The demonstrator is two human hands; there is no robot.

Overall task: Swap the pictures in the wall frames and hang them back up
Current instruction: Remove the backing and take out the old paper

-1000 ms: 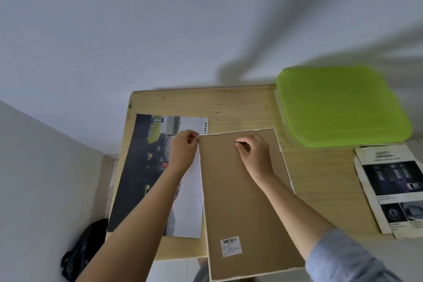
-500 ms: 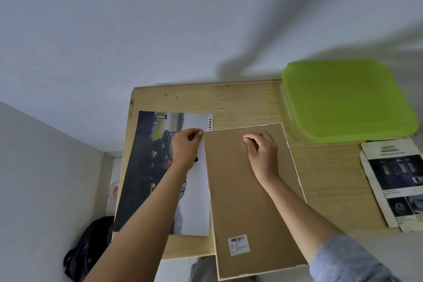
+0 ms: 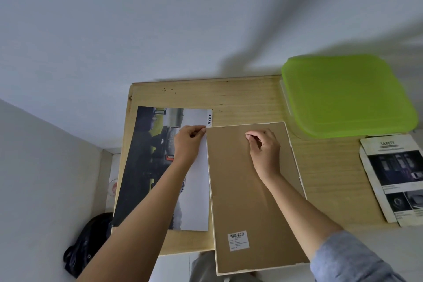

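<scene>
Fingers of our left hand are curled and pinch the far left corner of the white-rimmed picture frame, which lies face down with its brown fibreboard back up. Our right hand has thumb and forefinger closed together on a small spot near the far edge of that back, likely a retaining tab, though it is too small to tell. We judge that the left hand steadies the frame so the right can work the back loose. Under the frame is the pale wooden table, and the frame's near end overhangs it. Beyond the frame's far right corner sits the lime-green plastic box lid. Along the frame's left edge lies the large glossy car print, presumably kept close for the swap. Well right of the frame is the black-and-white safety leaflet. Near the frame's near end is its white barcode sticker. Against half a second ago, both hands keep their spots and grips, and frame and print have not shifted.
</scene>
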